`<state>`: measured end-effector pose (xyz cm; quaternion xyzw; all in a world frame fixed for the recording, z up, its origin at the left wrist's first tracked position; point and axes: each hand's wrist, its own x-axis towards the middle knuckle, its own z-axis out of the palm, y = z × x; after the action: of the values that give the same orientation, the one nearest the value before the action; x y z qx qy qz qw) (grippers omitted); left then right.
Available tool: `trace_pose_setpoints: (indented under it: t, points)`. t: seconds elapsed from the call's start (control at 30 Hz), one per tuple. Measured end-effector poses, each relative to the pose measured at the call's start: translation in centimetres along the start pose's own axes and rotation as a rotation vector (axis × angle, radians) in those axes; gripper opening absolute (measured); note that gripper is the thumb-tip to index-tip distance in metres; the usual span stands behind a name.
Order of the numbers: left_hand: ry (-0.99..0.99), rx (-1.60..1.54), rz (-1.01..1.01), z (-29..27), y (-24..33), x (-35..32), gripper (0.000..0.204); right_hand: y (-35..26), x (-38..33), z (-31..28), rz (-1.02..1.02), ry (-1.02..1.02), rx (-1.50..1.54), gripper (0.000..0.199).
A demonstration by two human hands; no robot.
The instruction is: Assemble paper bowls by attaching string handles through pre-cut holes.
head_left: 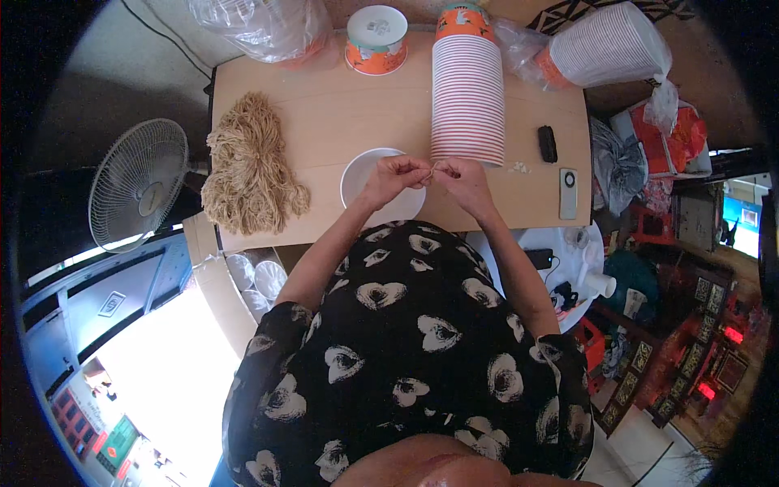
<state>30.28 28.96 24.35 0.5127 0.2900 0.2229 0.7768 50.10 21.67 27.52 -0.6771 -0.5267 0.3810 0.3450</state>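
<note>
Both hands meet above a white paper bowl [355, 180] at the table's front edge. My left hand [391, 177] is closed in a pinch, and so is my right hand [466, 183], fingertips nearly touching. A thin tan strand [433, 169] shows between them, too small to make out fully. To the left lies a large bundle of tan strings [251, 162], tied or gathered near its middle. Just beyond my right hand, a long stack of paper bowls [468, 97] with red-striped rims lies on its side.
An upturned orange paper bucket [376, 57] stands at the back beside a plastic bag [264, 28]. A phone [568, 193], a black case [548, 144] and small pale scraps [519, 168] lie at right. A fan [139, 187] stands left; bagged bowls [608, 49] sit back right.
</note>
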Motion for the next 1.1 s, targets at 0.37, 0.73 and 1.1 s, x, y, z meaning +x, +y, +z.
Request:
trace_pose_setpoints:
  t: [0.37,0.73,1.1]
  points:
    - [0.097,-0.219,-0.080,0.5,-0.5,0.2,0.022,-0.3,0.3,0.4,-0.139,-0.037,0.158,0.010]
    - [0.271,-0.067,0.059,1.6,0.1,0.4,0.024,-0.5,0.1,0.8,0.049,-0.066,0.307,0.012]
    - [0.330,0.327,0.245,2.7,0.8,0.5,0.021,0.4,0.6,-0.2,0.408,-0.089,0.536,0.014]
